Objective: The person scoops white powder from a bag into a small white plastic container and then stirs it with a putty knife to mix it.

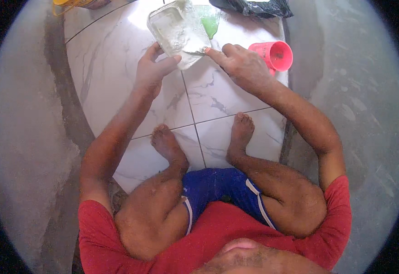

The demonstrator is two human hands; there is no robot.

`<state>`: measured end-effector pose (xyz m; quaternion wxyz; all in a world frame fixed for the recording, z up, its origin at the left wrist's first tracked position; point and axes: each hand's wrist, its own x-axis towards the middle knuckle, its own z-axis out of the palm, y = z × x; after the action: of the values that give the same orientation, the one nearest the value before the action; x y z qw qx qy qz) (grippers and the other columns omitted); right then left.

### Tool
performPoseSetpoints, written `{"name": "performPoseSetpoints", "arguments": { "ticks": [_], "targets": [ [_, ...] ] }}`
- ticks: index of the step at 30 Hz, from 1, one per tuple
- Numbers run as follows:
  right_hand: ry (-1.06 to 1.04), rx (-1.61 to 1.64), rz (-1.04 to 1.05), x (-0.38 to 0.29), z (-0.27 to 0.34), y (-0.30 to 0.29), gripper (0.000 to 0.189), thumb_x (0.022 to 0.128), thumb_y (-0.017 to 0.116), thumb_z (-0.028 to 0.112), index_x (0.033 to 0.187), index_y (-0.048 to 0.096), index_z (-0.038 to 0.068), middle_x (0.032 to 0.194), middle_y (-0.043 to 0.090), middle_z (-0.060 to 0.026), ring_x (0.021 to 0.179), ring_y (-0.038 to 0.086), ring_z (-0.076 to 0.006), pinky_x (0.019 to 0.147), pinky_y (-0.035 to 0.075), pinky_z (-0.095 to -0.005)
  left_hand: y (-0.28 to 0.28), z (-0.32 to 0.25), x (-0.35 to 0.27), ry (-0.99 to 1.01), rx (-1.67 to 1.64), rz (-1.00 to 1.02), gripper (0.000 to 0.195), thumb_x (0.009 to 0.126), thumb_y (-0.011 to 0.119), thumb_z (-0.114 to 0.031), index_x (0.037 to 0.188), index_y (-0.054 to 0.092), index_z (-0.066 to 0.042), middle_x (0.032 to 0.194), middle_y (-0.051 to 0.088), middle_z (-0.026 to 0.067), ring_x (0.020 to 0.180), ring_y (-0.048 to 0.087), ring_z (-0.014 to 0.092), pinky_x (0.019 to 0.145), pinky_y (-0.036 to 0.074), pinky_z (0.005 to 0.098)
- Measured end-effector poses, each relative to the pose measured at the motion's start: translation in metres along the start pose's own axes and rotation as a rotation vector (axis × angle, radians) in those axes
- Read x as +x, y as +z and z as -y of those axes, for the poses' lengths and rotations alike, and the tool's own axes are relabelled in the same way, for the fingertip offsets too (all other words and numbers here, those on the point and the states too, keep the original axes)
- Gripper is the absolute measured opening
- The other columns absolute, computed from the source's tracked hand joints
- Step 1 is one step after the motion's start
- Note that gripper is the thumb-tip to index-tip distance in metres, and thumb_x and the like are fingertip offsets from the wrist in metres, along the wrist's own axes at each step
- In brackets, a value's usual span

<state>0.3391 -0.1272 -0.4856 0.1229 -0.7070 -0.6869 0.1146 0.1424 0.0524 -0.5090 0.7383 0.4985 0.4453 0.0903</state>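
Observation:
In front of me, my left hand [155, 70] grips the near left edge of a shallow rectangular container [167, 24], its thumb over the rim. The container is tilted and coated with a white, paste-like material [182, 37]. My right hand [242, 65] holds a thin, flat tool [196, 51] over the container's near right part; the tool is smeared with the white material, and its handle is mostly hidden under my fingers. Just beyond my right hand, a pink plastic mug [281, 55] lies on its side with its opening towards the right.
White marbled floor tiles [144, 113] lie under my bare feet. A green flat piece [209, 20] is behind the container, with a black plastic bag [254, 8] at the top right. A yellow object [79, 3] stands top left. Grey walls [350, 85] flank both sides.

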Motion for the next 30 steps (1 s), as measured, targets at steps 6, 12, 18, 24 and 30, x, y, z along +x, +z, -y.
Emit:
{"name": "performPoseSetpoints", "arguments": {
  "ticks": [6, 12, 18, 24, 30],
  "targets": [
    [-0.029, -0.066, -0.016, 0.008, 0.002, 0.005, 0.048, 0.09, 0.058, 0.012, 0.137, 0.057, 0.017, 0.097, 0.056, -0.0113, 0.089, 0.062, -0.0277, 0.071, 0.054, -0.0395, 0.0, 0.0, 0.002, 0.003, -0.003, -0.008, 0.062, 0.082, 0.079, -0.009, 0.136, 0.051, 0.002, 0.129, 0.057, 0.01, 0.109, 0.064, 0.02, 0.091, 0.055, 0.0348],
    [0.088, 0.176, 0.057, 0.009, -0.009, 0.007, 0.034, 0.092, 0.061, 0.017, 0.126, 0.066, 0.016, 0.097, 0.062, -0.0128, 0.088, 0.065, -0.0308, 0.075, 0.056, -0.0427, -0.005, 0.002, 0.007, 0.043, 0.046, -0.038, 0.063, 0.081, 0.079, -0.009, 0.136, 0.051, 0.002, 0.13, 0.057, 0.0101, 0.111, 0.063, 0.021, 0.092, 0.054, 0.0363],
    [0.081, 0.06, -0.015, 0.022, -0.023, -0.001, 0.029, 0.092, 0.063, 0.018, 0.119, 0.069, 0.014, 0.1, 0.063, -0.0116, 0.092, 0.064, -0.0291, 0.078, 0.055, -0.0426, -0.008, -0.003, 0.004, -0.002, 0.006, -0.004, 0.072, 0.075, 0.082, -0.009, 0.139, 0.052, 0.007, 0.129, 0.058, 0.0152, 0.115, 0.06, 0.024, 0.096, 0.051, 0.0364],
    [-0.1, -0.08, -0.121, 0.025, -0.031, -0.006, 0.032, 0.088, 0.063, 0.015, 0.119, 0.067, 0.009, 0.1, 0.063, -0.0082, 0.098, 0.063, -0.0249, 0.081, 0.055, -0.0377, -0.015, -0.009, 0.006, -0.072, -0.007, 0.045, 0.075, 0.076, 0.082, -0.011, 0.141, 0.05, 0.007, 0.126, 0.061, 0.0146, 0.108, 0.064, 0.023, 0.09, 0.054, 0.0353],
    [-0.165, -0.216, -0.109, 0.033, -0.025, -0.015, 0.033, 0.088, 0.062, 0.014, 0.119, 0.067, 0.006, 0.098, 0.063, -0.0079, 0.098, 0.061, -0.0228, 0.082, 0.055, -0.0367, -0.021, -0.009, 0.013, -0.098, 0.004, 0.063, 0.075, 0.077, 0.082, -0.011, 0.142, 0.049, 0.008, 0.125, 0.061, 0.0153, 0.109, 0.063, 0.023, 0.09, 0.054, 0.0361]
  ]
}}
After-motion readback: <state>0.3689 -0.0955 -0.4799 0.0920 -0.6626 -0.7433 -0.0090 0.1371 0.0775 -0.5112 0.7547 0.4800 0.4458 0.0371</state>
